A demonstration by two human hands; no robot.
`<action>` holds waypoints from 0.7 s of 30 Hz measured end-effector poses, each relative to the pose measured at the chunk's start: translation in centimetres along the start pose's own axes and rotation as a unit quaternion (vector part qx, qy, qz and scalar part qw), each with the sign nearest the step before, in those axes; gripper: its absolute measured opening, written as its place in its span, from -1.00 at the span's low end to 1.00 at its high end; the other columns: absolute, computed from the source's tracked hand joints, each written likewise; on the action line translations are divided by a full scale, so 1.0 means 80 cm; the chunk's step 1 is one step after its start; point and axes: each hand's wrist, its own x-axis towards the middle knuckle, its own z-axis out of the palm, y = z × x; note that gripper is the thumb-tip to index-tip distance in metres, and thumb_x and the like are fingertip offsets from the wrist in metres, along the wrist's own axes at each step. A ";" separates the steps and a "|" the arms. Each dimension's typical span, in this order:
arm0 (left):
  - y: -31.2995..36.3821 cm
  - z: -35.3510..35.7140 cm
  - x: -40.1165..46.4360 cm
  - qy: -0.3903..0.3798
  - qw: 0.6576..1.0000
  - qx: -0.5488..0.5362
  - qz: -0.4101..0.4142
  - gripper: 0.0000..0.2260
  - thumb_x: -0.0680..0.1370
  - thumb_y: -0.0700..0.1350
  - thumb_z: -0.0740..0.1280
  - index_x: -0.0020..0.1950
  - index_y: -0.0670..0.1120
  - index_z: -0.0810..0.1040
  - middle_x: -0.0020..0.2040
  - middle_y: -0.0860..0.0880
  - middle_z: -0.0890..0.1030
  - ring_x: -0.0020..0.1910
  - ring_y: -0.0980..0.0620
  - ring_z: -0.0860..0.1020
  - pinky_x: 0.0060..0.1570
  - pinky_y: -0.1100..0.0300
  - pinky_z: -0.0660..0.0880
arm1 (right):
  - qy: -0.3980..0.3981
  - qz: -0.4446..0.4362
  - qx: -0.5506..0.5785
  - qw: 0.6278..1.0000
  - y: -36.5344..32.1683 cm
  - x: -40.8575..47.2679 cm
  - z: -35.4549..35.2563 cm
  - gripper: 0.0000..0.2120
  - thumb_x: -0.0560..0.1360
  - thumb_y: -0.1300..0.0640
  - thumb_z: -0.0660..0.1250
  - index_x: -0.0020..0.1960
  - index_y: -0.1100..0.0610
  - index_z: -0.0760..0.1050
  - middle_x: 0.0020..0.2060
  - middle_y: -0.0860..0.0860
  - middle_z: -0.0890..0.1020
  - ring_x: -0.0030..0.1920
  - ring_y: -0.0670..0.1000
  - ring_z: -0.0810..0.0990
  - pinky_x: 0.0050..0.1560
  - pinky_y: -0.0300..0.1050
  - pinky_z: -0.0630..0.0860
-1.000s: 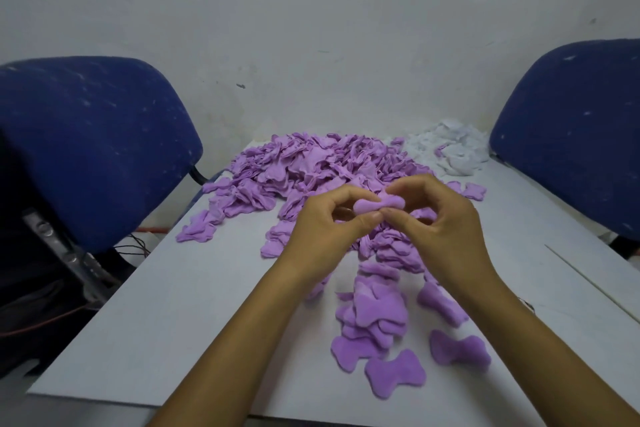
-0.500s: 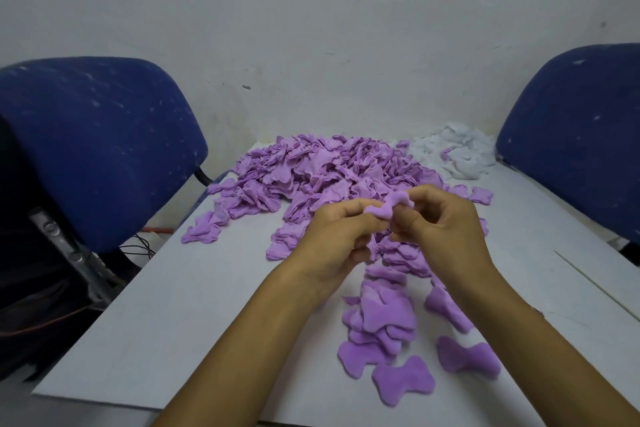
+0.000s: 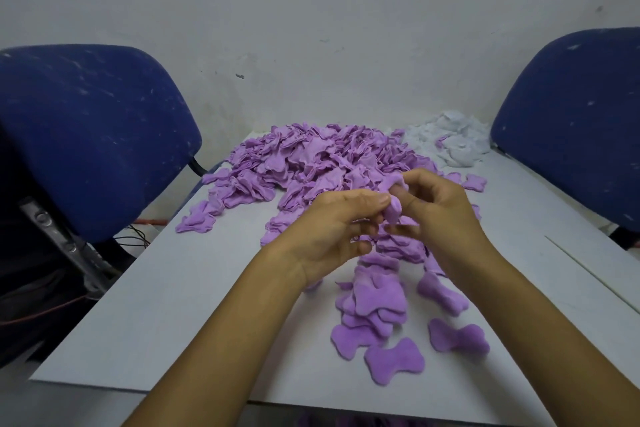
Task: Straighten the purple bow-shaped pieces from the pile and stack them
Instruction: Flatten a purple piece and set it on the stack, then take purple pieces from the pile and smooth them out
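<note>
A large pile of purple bow-shaped pieces (image 3: 311, 163) covers the far middle of the white table (image 3: 166, 291). Above its near edge, my left hand (image 3: 332, 236) and my right hand (image 3: 440, 218) both pinch one crumpled purple piece (image 3: 393, 199) between thumbs and fingertips. The piece stands nearly upright, partly hidden by my fingers. Below my hands lies a loose stack of flattened purple pieces (image 3: 375, 305). Single flat pieces (image 3: 394, 359) lie by the table's near edge, another piece (image 3: 457, 340) to the right.
A heap of white pieces (image 3: 453, 140) sits at the far right of the table. Blue chairs stand on the left (image 3: 86, 135) and the right (image 3: 575, 121). Cables (image 3: 135, 236) hang beyond the table's left edge. A wall rises just behind.
The piece between my hands has turned from lying sideways to nearly upright. My right hand now pinches its top and my left hand its lower part. The hands stayed over the same spot.
</note>
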 end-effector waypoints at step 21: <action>-0.015 0.034 0.015 0.077 0.992 -0.078 0.066 -0.78 0.53 -0.12 0.35 -0.29 -0.06 0.67 -0.57 0.07 0.19 -0.63 0.16 0.11 -0.61 0.36 0.01 | 0.137 -0.071 -0.015 0.988 0.011 0.009 0.001 -0.88 0.54 0.25 0.38 -0.16 0.21 0.49 -0.35 0.06 0.55 -0.42 -0.05 0.52 -0.39 -0.13 0.52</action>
